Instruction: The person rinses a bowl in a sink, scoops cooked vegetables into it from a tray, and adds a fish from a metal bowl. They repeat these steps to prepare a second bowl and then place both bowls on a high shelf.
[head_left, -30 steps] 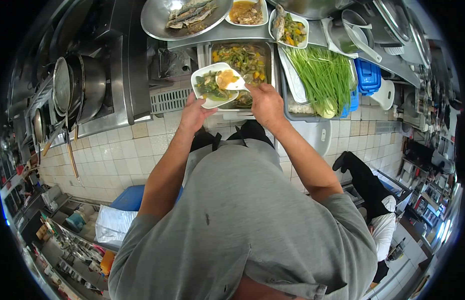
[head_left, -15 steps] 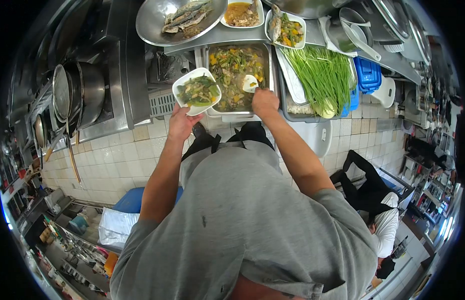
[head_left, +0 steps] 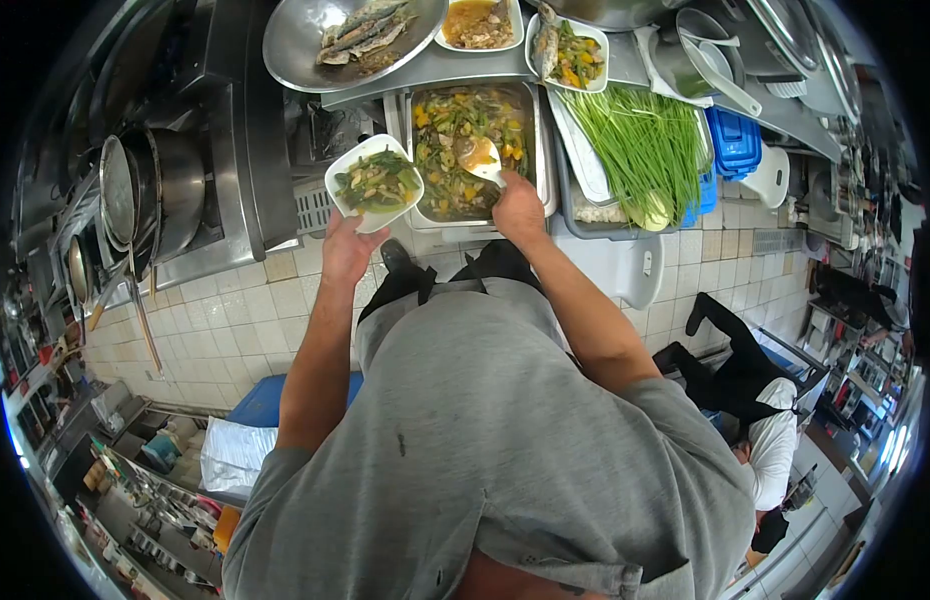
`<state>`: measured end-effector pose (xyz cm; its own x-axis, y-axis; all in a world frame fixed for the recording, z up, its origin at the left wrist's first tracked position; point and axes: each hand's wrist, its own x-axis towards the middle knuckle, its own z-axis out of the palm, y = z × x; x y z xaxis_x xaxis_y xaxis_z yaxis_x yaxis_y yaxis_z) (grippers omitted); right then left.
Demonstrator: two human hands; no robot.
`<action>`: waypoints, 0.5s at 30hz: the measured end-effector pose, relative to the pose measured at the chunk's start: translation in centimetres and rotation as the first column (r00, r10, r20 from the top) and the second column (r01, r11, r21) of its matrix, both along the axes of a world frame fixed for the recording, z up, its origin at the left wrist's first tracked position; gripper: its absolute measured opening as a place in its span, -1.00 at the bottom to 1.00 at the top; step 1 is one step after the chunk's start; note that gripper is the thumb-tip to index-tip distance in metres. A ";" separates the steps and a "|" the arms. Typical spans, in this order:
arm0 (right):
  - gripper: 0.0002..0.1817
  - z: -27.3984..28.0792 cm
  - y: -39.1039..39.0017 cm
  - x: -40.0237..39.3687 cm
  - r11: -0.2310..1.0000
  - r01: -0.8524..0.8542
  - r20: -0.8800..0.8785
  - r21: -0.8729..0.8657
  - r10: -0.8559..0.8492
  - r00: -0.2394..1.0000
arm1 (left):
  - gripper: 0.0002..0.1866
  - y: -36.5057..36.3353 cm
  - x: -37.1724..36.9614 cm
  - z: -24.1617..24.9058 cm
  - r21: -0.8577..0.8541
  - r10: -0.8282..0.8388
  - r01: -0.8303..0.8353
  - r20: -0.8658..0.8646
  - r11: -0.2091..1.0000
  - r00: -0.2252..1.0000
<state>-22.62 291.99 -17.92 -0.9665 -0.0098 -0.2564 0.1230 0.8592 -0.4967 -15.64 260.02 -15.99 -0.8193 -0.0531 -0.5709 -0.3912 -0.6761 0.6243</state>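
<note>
My left hand grips the near edge of a white square bowl, which holds green vegetables in some broth. To its right, a rectangular metal pan contains a vegetable stew with green and orange pieces. My right hand is closed around the handle of a white serving spoon. The spoon's head is over the stew and carries a piece of orange vegetable with liquid. The bowl is just left of the pan's rim.
Behind the pan, a shelf carries a metal bowl of fish, a white dish of brown food and a bowl of fish and vegetables. Long green stalks lie right. Stacked pots stand left. Another person is at lower right.
The spoon has come up out of the stew, and its head now shows a load. My left hand and the bowl have shifted slightly left.
</note>
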 end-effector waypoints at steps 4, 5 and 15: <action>-0.60 3.4 -0.1 -0.1 0.999 -0.022 -0.066 -0.039 0.019 0.998 | -0.48 0.6 -0.6 -0.8 0.002 -0.038 0.038 -0.012 0.999 0.999; -0.60 4.5 -0.1 -0.1 0.999 -0.024 -0.068 -0.038 0.021 0.997 | -0.48 1.0 -0.9 -0.9 0.004 -0.037 0.037 -0.014 0.999 0.999; -0.62 13.2 -0.8 -1.0 0.944 -0.310 -0.403 0.117 0.330 0.853 | -0.45 6.1 -2.8 -2.2 0.082 -0.115 0.112 0.029 0.990 0.993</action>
<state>-23.66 291.22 -4.72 -0.9293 -0.3348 0.1559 -0.3693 0.8388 -0.4000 -18.40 266.08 -18.20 -0.7974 0.0867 -0.5972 -0.4886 -0.6735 0.5547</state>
